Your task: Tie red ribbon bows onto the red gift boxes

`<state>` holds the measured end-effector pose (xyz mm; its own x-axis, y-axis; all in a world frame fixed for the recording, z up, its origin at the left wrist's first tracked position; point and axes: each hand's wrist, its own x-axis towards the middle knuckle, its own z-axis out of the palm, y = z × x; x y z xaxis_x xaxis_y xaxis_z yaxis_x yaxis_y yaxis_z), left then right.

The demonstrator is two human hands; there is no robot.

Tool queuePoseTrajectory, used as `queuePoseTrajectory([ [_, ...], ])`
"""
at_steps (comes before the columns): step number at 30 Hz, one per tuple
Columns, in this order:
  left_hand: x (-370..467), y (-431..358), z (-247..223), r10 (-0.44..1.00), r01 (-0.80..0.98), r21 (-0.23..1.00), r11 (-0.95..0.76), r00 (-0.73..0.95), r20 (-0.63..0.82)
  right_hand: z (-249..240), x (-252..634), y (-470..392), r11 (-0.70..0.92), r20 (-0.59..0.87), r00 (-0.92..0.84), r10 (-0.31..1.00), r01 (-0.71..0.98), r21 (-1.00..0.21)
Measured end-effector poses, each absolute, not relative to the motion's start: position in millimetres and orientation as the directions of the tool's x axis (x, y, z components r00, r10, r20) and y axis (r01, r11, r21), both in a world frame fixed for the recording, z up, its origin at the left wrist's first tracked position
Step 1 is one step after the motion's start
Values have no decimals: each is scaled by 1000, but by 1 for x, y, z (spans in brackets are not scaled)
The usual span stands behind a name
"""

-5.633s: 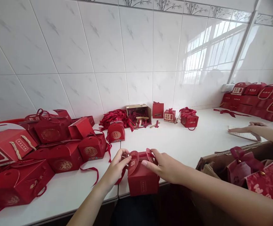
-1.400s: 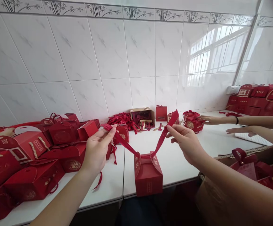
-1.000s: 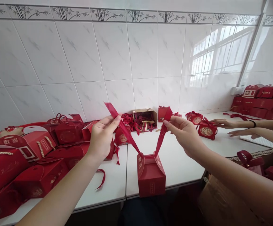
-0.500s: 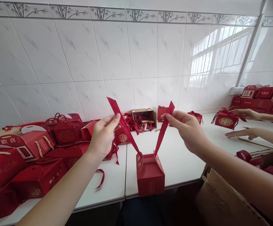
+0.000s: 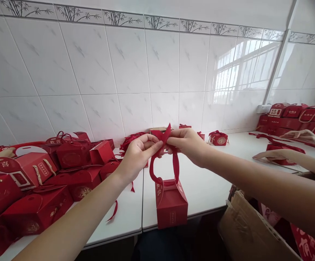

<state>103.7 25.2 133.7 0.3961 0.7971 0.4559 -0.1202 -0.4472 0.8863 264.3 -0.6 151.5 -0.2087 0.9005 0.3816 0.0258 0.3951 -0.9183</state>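
Observation:
A red gift box (image 5: 171, 206) with gold lettering stands at the table's front edge, its two side flaps raised. A red ribbon (image 5: 176, 166) runs up from the flaps in a loop, and its ends cross above the box. My left hand (image 5: 143, 150) pinches the ribbon near the crossing, thumb against fingers. From the other side my right hand (image 5: 186, 141) is closed on the ribbon, fingertips close to the left thumb. The fingers hide part of the crossing.
Several red gift boxes (image 5: 38, 208) are heaped on the left. A loose ribbon piece (image 5: 113, 212) lies on the white table (image 5: 201, 181). A cardboard carton (image 5: 251, 224) is low at the right. A co-worker's hands (image 5: 271, 155) are at a red box on the right.
My hands have come together, bringing the two separated ribbon ends across each other above the box. At the right, the co-worker's held box is now down on the table.

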Motion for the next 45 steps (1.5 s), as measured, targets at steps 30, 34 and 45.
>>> queuePoseTrajectory([
  [30,84,26,121,589,409,484,-774,184,787,106,313,-4,480,746,-249,618,871,-106],
  [34,41,39,100,631,664,351,-660,236,739,94,335,-10,-6,258,-11,966,998,66],
  [45,25,44,15,832,730,428,-532,357,426,53,329,-11,80,29,-84,996,990,113],
])
